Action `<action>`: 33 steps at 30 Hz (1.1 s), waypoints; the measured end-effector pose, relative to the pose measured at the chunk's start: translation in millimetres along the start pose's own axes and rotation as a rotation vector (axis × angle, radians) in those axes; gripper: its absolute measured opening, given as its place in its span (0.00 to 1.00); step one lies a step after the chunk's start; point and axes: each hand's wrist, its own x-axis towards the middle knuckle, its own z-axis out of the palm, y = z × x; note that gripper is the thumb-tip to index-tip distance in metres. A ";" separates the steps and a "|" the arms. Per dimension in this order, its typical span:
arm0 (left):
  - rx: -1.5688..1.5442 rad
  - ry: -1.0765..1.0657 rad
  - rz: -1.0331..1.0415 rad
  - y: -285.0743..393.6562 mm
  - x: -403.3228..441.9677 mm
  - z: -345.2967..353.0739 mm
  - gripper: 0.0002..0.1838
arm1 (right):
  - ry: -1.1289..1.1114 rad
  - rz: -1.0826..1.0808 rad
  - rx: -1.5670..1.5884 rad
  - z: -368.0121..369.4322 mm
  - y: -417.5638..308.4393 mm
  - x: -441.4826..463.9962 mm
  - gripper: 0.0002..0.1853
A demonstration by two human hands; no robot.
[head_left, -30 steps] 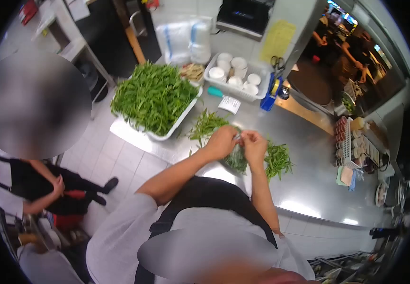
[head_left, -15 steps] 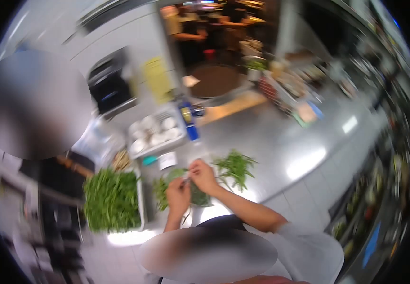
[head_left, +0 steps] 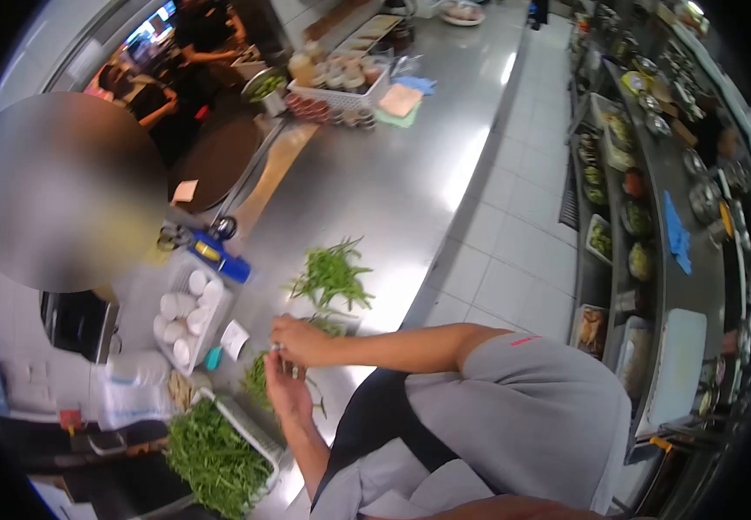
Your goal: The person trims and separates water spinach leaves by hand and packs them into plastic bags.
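My right hand (head_left: 303, 341) and my left hand (head_left: 289, 392) meet over the steel counter, fingertips pinched together. A thin green stem (head_left: 317, 400) hangs beside my left hand and seems held in it. What my right fingertips pinch is small and mostly hidden. Loose leafy greens (head_left: 257, 381) lie just left of my hands, partly covered by them. More greens show behind my right wrist. Farther up the counter lies a separate bunch of leafy greens (head_left: 332, 274). A white basket (head_left: 252, 438) heaped with the same greens stands at the lower left.
A white tray (head_left: 212, 322) holds several white, rounded items. Near it are a blue bottle (head_left: 224, 260), a teal object (head_left: 213, 358) and a white paper (head_left: 235, 339). A jar basket (head_left: 354, 97) stands farther back. Shelves of food containers (head_left: 627, 208) line the right; people work beyond the opening.
The view has swung to the right, so the counter now runs up the frame and the shelves show more. My hands stay close together, the right above the left.
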 end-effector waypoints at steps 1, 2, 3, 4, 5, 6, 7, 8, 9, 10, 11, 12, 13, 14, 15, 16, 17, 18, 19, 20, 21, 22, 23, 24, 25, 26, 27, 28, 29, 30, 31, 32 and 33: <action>0.004 -0.026 -0.007 -3.5 2.0 -1.3 0.20 | -0.002 -0.012 -0.059 -7.7 2.7 -2.9 0.13; 0.037 0.008 0.001 -7.7 3.2 -0.4 0.23 | 0.029 -0.034 -0.078 -15.4 7.8 -6.4 0.12; 0.060 0.037 0.003 -9.8 1.4 4.7 0.27 | 0.055 -0.069 -0.088 -14.8 7.9 -9.3 0.11; 0.092 0.041 0.003 -13.5 0.6 4.6 0.28 | 0.075 -0.109 -0.080 -12.3 3.6 -9.3 0.11; 0.128 0.055 0.012 -15.2 -0.3 2.6 0.30 | 0.046 -0.090 -0.089 -11.0 3.9 -6.9 0.10; 0.186 0.082 0.071 -19.6 1.0 0.7 0.30 | 0.014 -0.073 -0.094 -11.8 4.1 -6.2 0.10; 0.243 0.105 0.118 -25.2 2.5 2.1 0.30 | -0.016 -0.043 -0.103 -9.3 6.7 -5.4 0.10; 0.285 0.139 0.198 -29.1 5.1 4.4 0.27 | 0.032 -0.123 -0.092 -7.2 10.2 -4.0 0.10; 0.348 0.128 0.281 -31.1 10.0 10.7 0.27 | 0.070 -0.115 -0.074 -7.0 13.7 -0.9 0.10; 0.413 0.128 0.355 -33.0 10.1 13.3 0.26 | 0.099 -0.099 -0.046 -1.0 13.2 1.9 0.10; 0.481 0.137 0.428 -33.9 7.8 13.5 0.26 | 0.122 -0.085 -0.011 7.1 13.4 1.3 0.10; 0.615 0.127 0.454 -28.7 3.1 18.4 0.25 | 0.179 -0.115 0.069 3.4 9.3 0.6 0.12; 0.659 0.140 0.508 -30.5 6.2 17.3 0.24 | 0.192 -0.106 0.070 2.8 7.5 2.5 0.13; 0.700 0.152 0.556 -35.1 11.1 13.8 0.23 | 0.202 -0.092 0.069 3.5 7.0 5.6 0.15; 0.742 0.170 0.593 -40.0 13.0 9.0 0.22 | 0.203 -0.071 0.070 6.0 7.5 6.7 0.16; 0.748 0.120 0.638 -38.8 16.6 1.4 0.21 | 0.201 -0.056 0.101 9.1 8.3 9.5 0.17; 0.747 0.075 0.674 -41.4 20.1 -1.6 0.20 | 0.190 -0.036 0.130 8.3 12.0 11.6 0.17; 0.700 0.072 0.606 -37.3 11.1 8.6 0.17 | 0.207 -0.024 0.156 5.4 12.5 12.5 0.19; 0.655 0.074 0.547 -26.1 5.0 22.0 0.14 | 0.228 -0.018 0.186 -0.9 11.9 15.9 0.20; 0.605 0.081 0.538 -21.3 4.6 26.1 0.11 | 0.176 0.029 0.259 -9.8 10.3 17.8 0.22; 0.555 0.086 0.538 -18.3 4.6 26.5 0.09 | 0.130 0.071 0.331 -15.2 6.9 18.5 0.23; 0.513 0.137 0.511 -16.1 3.6 25.7 0.09 | 0.105 0.071 0.353 -15.4 0.7 15.4 0.24; 0.467 0.177 0.492 -13.8 6.3 26.6 0.09 | 0.090 0.066 0.367 -18.5 -4.0 14.6 0.25; 0.418 0.210 0.482 -13.1 9.8 25.5 0.10 | 0.081 0.054 0.374 -22.7 -5.7 15.5 0.25; 0.392 0.219 0.483 -14.0 12.5 21.7 0.11 | 0.023 0.066 0.359 -26.9 -5.4 17.7 0.25; 0.369 0.227 0.486 -15.3 14.7 15.8 0.12 | -0.033 0.077 0.346 -29.2 -5.0 19.7 0.25; 0.342 0.239 0.491 -16.5 17.4 10.0 0.13 | -0.094 0.085 0.331 -30.5 -3.1 21.7 0.25; 0.377 0.241 0.508 -16.8 20.3 1.3 0.13 | -0.143 0.083 0.363 -29.9 0.9 22.5 0.25; 0.414 0.242 0.520 -16.7 21.5 -10.4 0.14 | -0.192 0.086 0.396 -27.7 5.3 21.4 0.25; 0.448 0.238 0.532 -16.1 22.2 -14.7 0.15 | -0.237 0.089 0.425 -28.8 7.9 21.4 0.25; 0.468 0.261 0.534 -18.7 22.2 -16.1 0.15 | -0.267 0.111 0.423 -30.6 9.6 20.9 0.24; 0.489 0.282 0.537 -21.0 21.7 -16.3 0.16 | -0.295 0.131 0.422 -32.4 9.7 20.2 0.24; 0.512 0.300 0.541 -21.4 22.1 -17.1 0.16 | -0.320 0.151 0.422 -35.7 6.8 20.4 0.23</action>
